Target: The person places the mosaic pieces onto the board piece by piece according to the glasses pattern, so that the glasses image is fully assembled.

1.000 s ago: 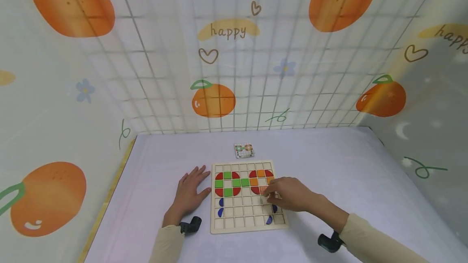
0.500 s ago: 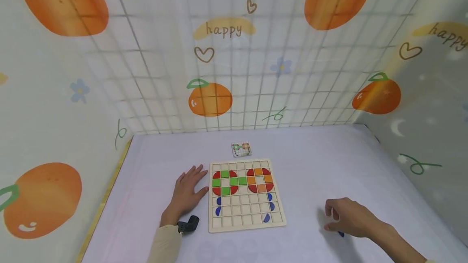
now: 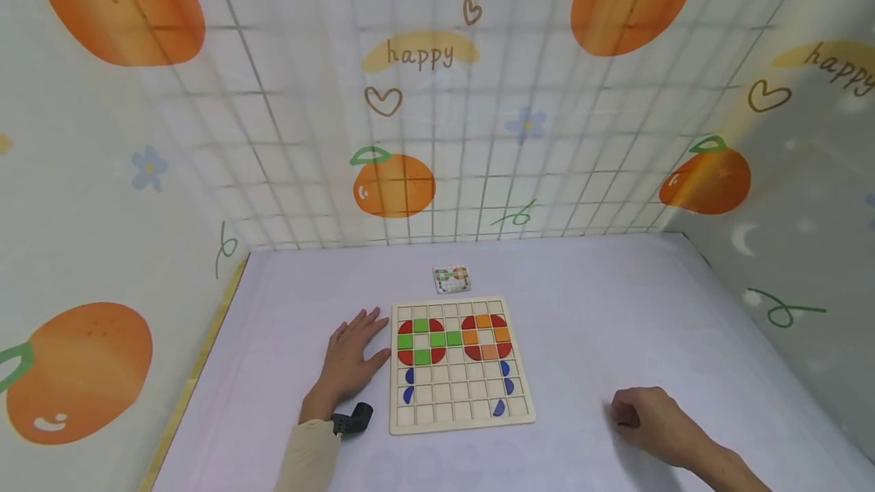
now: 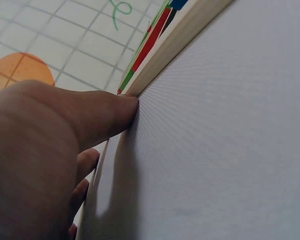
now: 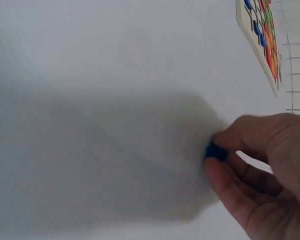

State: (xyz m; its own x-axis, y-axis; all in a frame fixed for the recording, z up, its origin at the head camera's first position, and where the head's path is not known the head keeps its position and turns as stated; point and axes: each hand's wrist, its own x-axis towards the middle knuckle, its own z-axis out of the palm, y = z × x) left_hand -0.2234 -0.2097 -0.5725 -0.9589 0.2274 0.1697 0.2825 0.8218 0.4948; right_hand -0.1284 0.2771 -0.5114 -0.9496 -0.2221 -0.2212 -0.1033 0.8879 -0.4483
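Observation:
A wooden grid board lies on the table, with red rounded pieces, green squares and orange squares in its upper rows. Below them sit several blue pieces, such as the blue half-round piece on the right side. Flat on the table at the board's left edge rests my left hand, its fingers spread. Its thumb meets the board's side in the left wrist view. Well to the right of the board, my right hand pinches a small blue piece between thumb and fingers; its shape is mostly hidden.
A small pattern card lies behind the board, showing a similar coloured design. A black wrist device is strapped to my left wrist. Patterned cloth hangs behind and at both sides of the white table.
My right hand has left the board and moved to the right, where it has picked up a blue piece from the table. The left hand stays beside the board.

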